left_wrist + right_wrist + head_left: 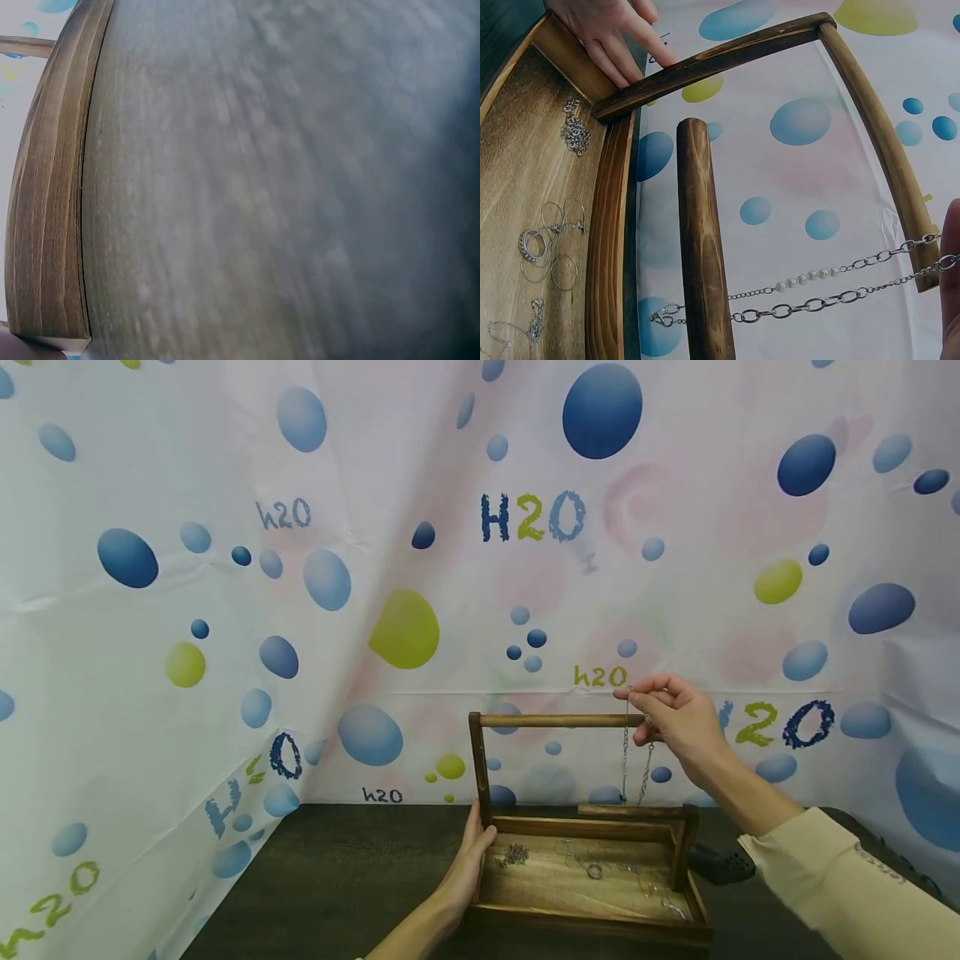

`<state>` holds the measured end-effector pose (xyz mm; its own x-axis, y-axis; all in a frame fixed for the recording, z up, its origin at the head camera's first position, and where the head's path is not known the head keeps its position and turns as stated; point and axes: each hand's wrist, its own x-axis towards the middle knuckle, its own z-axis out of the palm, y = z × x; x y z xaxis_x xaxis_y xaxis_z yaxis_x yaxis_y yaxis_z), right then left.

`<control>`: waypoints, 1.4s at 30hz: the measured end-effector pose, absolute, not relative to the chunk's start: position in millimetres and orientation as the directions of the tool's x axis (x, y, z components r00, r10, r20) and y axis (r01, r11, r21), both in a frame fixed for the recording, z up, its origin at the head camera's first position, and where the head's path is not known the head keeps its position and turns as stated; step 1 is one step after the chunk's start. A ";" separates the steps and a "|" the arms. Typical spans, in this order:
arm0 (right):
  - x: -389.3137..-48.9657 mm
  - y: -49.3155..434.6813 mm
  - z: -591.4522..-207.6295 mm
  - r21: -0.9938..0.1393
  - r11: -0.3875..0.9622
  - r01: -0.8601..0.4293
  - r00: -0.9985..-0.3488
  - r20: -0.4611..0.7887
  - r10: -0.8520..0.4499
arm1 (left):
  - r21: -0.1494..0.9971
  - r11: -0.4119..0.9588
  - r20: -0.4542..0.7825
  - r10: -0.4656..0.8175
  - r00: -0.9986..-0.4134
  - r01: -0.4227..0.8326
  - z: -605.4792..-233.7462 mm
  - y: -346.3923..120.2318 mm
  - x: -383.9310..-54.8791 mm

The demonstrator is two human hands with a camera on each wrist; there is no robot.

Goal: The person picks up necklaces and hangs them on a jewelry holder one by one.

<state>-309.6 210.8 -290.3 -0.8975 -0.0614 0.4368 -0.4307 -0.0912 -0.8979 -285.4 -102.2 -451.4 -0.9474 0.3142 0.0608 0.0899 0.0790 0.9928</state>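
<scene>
A silver chain necklace with a row of pearl beads hangs in a long loop from my right hand, whose thumb and fingertips pinch its top. The loop dangles by the free end of the upper wooden bar. Its lower part passes behind the lower bar in the right wrist view. My left hand rests against the left end of the wooden jewelry stand, fingers fairly straight, touching the foot of the tall post. In the left wrist view only a sliver of that hand shows.
In the stand's tray lie a small chain pile, thin hoops with a ring and more fine chains. A black object sits right of the stand on the dark table. A printed curtain hangs behind.
</scene>
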 end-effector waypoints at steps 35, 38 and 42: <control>-310.4 235.9 -285.8 -0.896 -0.075 -0.438 -0.897 0.440 -0.027 | 0.992 0.099 0.045 0.309 -0.950 0.079 -448.7 -101.9 -283.1; -310.6 239.0 -286.2 -0.895 -0.071 -0.441 -0.896 0.444 -0.020 | 0.992 0.097 0.048 0.308 -0.950 0.082 -449.5 -101.9 -283.0; -311.2 243.1 -286.0 -0.893 -0.059 -0.445 -0.895 0.447 -0.009 | 0.992 0.094 0.055 0.310 -0.949 0.088 -449.7 -102.1 -282.9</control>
<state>-311.2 243.1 -286.0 -0.8947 -0.0093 0.4466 -0.4454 -0.0590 -0.8934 -282.9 -102.1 -449.7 -0.9493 0.3096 0.0545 0.0875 0.0937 0.9918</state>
